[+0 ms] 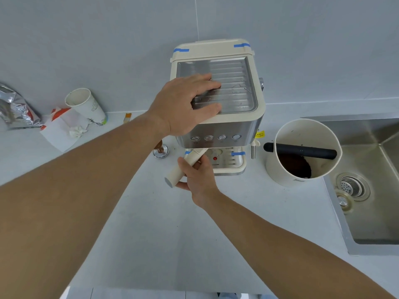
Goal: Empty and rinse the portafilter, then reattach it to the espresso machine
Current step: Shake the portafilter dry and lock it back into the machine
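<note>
A cream and steel espresso machine [235, 130] stands at the back of the white counter. My left hand [185, 102] lies flat on its ribbed metal top, fingers spread. My right hand [197, 175] is wrapped around the cream handle of the portafilter [179, 172], which sticks out from under the machine's front towards the left and near side. The portafilter's head is hidden beneath the machine body. A cream knock box [302, 178] with a black bar and dark coffee grounds inside stands right of the machine.
A steel sink [371, 212] with a drain strainer lies at the right. A metal tamper [160, 151] sits left of the machine. Further left are a paper cup [86, 106], crumpled paper and a foil bag [15, 108]. A grey wall rises behind.
</note>
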`<state>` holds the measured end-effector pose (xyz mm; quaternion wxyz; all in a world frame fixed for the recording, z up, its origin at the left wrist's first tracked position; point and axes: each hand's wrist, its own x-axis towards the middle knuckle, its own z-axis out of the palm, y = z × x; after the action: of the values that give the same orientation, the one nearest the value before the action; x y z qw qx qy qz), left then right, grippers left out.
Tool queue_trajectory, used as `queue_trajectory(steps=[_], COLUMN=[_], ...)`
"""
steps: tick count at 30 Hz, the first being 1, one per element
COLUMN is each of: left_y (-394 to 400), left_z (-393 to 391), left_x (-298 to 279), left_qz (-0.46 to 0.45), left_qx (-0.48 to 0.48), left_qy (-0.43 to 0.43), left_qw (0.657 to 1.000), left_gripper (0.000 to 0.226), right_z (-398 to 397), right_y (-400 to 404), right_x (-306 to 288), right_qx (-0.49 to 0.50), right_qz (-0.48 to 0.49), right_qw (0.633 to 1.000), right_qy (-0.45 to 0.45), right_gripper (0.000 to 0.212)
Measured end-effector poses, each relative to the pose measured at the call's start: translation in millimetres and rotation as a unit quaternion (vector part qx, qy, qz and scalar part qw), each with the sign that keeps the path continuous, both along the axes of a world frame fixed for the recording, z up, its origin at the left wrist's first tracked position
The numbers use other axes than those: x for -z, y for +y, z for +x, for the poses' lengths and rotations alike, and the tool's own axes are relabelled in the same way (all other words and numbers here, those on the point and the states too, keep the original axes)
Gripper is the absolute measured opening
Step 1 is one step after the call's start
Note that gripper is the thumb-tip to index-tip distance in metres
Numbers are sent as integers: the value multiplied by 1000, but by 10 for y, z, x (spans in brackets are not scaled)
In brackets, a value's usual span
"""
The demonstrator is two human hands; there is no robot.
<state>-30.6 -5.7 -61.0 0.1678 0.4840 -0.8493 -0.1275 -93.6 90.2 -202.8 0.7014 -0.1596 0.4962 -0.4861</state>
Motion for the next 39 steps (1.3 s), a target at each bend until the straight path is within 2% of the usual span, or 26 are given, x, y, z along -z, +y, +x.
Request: queue_trajectory(steps=[5, 9, 17, 39], left_y=[6, 2, -4, 0], left_z=[6, 11, 12, 13], left_x=[-3, -4, 1, 7], left_qz=[3, 3, -1, -3], left_qx=[-1, 0, 1, 0], left_qy=[-2, -3, -4, 2], left_qw=[1000, 1000, 1000, 1000], left_gripper=[66, 65, 64, 62], right_z=[55, 100, 176, 229], right_y=[-156, -218, -110, -102], right_x=[-52, -108, -77, -65], right_qx=[68, 93, 24, 39], right_qz=[4, 11, -5, -8], right_qw=[997, 995, 999, 999], right_qy=[-31, -44, -31, -28], right_gripper=[33, 40, 25, 39])
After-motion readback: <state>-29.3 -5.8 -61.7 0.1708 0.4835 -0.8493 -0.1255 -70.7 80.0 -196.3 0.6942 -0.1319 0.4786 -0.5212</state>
